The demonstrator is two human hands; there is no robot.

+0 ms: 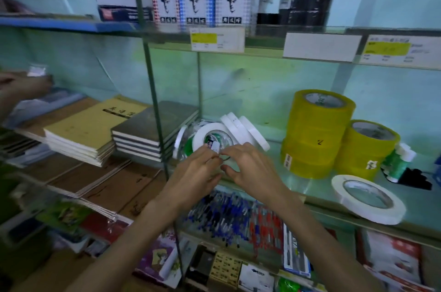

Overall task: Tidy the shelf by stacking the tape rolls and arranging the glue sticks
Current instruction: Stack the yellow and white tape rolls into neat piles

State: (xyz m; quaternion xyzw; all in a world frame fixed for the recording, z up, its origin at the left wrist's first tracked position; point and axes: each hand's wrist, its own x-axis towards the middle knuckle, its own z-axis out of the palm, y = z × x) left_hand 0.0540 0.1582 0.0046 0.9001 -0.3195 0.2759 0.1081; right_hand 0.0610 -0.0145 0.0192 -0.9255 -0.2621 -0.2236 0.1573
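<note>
A heap of white tape rolls (pixel 229 128) leans in a loose pile on the glass shelf (pixel 315 192). My left hand (pixel 198 172) and my right hand (pixel 248 167) meet just in front of the heap, fingers curled around a small clear roll (pixel 224 160) that they mostly hide. Two stacks of yellow tape rolls (pixel 315 134) stand to the right. One white tape roll (pixel 368 198) lies flat at the shelf's front right. Green glue sticks (pixel 397 162) with white caps lie behind the shorter yellow stack.
Stacked notebooks (pixel 90 131) and dark books (pixel 148 134) fill the shelf to the left, past a metal upright (pixel 155 110). Pens (pixel 229 215) lie below the glass. Boxes (pixel 195 5) sit on the shelf above. Another person's hand (pixel 21 86) is at far left.
</note>
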